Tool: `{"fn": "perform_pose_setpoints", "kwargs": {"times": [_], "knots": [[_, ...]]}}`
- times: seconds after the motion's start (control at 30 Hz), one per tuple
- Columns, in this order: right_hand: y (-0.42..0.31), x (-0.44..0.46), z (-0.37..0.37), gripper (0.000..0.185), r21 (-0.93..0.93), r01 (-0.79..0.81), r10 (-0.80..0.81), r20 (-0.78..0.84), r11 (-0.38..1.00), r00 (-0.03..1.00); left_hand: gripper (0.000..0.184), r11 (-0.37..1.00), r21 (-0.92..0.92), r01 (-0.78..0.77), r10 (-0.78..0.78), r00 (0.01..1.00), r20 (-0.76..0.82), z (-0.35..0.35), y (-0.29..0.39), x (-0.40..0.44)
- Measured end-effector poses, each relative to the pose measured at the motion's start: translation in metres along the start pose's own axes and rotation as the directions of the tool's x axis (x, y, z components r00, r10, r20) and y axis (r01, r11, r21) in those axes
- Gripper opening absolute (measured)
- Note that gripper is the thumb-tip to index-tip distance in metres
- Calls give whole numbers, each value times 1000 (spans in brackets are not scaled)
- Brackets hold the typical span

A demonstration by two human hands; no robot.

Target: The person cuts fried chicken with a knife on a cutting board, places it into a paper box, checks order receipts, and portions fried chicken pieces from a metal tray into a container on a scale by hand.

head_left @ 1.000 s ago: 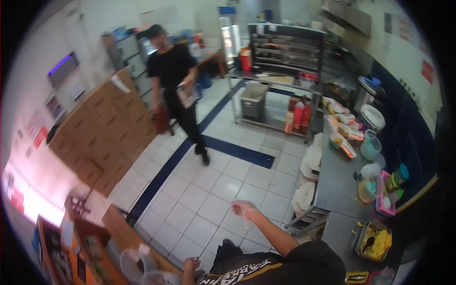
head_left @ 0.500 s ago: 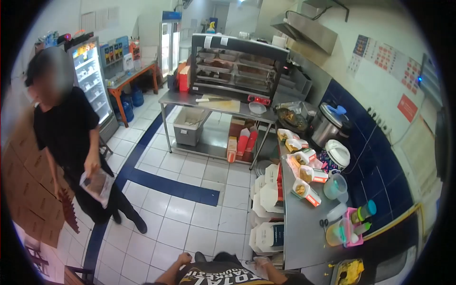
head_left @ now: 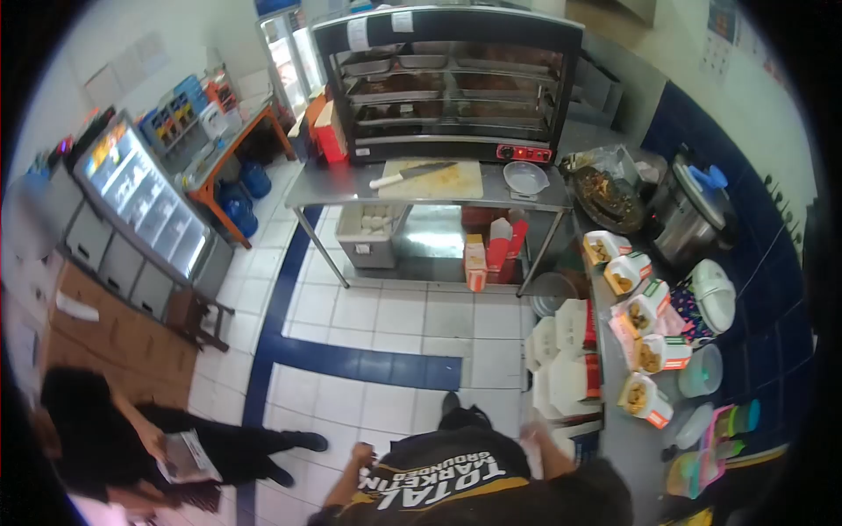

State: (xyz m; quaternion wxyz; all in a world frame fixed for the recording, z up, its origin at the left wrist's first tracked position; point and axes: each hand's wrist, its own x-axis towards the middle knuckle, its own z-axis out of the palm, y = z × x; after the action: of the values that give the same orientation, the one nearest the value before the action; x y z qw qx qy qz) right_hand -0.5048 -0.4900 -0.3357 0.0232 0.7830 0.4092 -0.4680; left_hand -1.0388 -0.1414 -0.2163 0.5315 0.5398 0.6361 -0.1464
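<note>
My left hand (head_left: pixel 362 454) is at waist height beside my black printed shirt (head_left: pixel 438 478), its fingers curled closed; whether anything is inside is hidden. On the other side of my body is my right hand (head_left: pixel 532 436), low and smeared by motion, with something thin and pale or clear about it. Nearest to it stand stacked white takeaway boxes (head_left: pixel 570 381) along the steel counter (head_left: pixel 618 451). On that counter runs a row of open food boxes, the closest one (head_left: pixel 647 401) holding brown pieces of food.
Ahead, a steel table (head_left: pixel 329 186) bears a glass food warmer (head_left: pixel 452 88), a cutting board (head_left: pixel 458 181) with a knife (head_left: pixel 412 175), and a clear bowl (head_left: pixel 526 178). At left, a co-worker in black holds a clear packet (head_left: pixel 189 458). A stool (head_left: pixel 197 317) stands by the drinks fridge (head_left: pixel 145 197).
My view has moved nearer the steel table and tilted. The co-worker with the packet now appears lower left. My right hand is raised slightly and blurred; my left stays curled.
</note>
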Motion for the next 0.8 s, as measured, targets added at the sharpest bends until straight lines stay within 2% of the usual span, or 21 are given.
{"fn": "perform_pose_setpoints", "kwargs": {"times": [0.03, 0.1, 0.13, 0.17, 0.2, 0.23, 0.3, 0.33, 0.37, 0.4, 0.43, 0.5, 0.53, 0.57, 0.6, 0.63, 0.67, 0.73, 0.8], "knots": [[-5, 63, -43, 21, -249, 99, -117, -59, 964, 991, 28, 975, 123, -184, 185, 983, 0, -15, 16, 15], [-41, 164, -138, 20, -641, 155, -336, -170, 752, 926, 35, 992, -61, -113, 106, 989, -104, -8, 76, 3], [-89, 219, -174, 27, -181, -13, -59, -384, 983, 922, 37, 989, 35, -145, 149, 971, -187, -1, 81, 28], [-95, 255, -225, 17, -348, 223, -375, -472, 911, 798, 40, 977, 109, -182, 206, 937, -284, -2, 94, 60], [-143, 281, -278, 17, -64, 230, -225, -571, 971, 790, 41, 986, -8, -169, 159, 942, -295, -7, 117, 78], [-197, 286, -330, 18, 105, 325, -187, -638, 940, 747, 44, 980, -146, -137, 86, 946, -312, -11, 128, 89], [-297, 304, -403, 19, 184, 594, -299, -726, 783, 620, 43, 963, 197, -186, 221, 960, -175, -34, 167, 108], [-351, 282, -438, 22, 192, 607, -355, -662, 771, 660, 45, 991, 110, -70, 89, 979, -184, -33, 166, 138], [-427, 232, -484, 26, 202, 618, -408, -593, 760, 695, 45, 983, 161, -84, 104, 987, -121, -41, 179, 157], [-468, 221, -501, 27, 394, 575, -343, -519, 717, 783, 48, 982, 118, -150, 151, 988, -5, -60, 188, 178], [-509, 210, -520, 29, 569, 498, -272, -437, 655, 857, 46, 989, 56, -140, 145, 985, -95, -72, 200, 198], [-540, 233, -545, 31, 665, 538, -353, -407, 518, 842, 40, 997, -9, -71, 70, 996, -57, -102, 228, 242], [-556, 248, -564, 31, 641, 543, -410, -361, 543, 837, 40, 993, 47, -110, 115, 983, -141, -131, 252, 240], [-559, 253, -584, 30, 591, 566, -386, -413, 575, 824, 40, 983, -62, -173, 144, 935, -324, -151, 271, 228], [-564, 263, -604, 30, 546, 586, -358, -472, 598, 805, 40, 972, -154, -176, 100, 908, -407, -175, 289, 228], [-562, 275, -631, 30, 430, 664, -414, -540, 612, 732, 39, 956, -227, -187, 57, 875, -480, -195, 306, 229], [-551, 318, -655, 31, 394, 743, -399, -657, 541, 639, 39, 953, -248, -173, 29, 869, -494, -213, 327, 233], [-546, 337, -728, 29, 259, 784, -376, -765, 565, 523, 33, 824, -489, -286, -83, 793, -603, -245, 365, 223], [-543, 340, -786, 27, 94, 886, -279, -929, 455, 241, 30, 789, -547, -279, -141, 785, -603, -258, 382, 222]]}}
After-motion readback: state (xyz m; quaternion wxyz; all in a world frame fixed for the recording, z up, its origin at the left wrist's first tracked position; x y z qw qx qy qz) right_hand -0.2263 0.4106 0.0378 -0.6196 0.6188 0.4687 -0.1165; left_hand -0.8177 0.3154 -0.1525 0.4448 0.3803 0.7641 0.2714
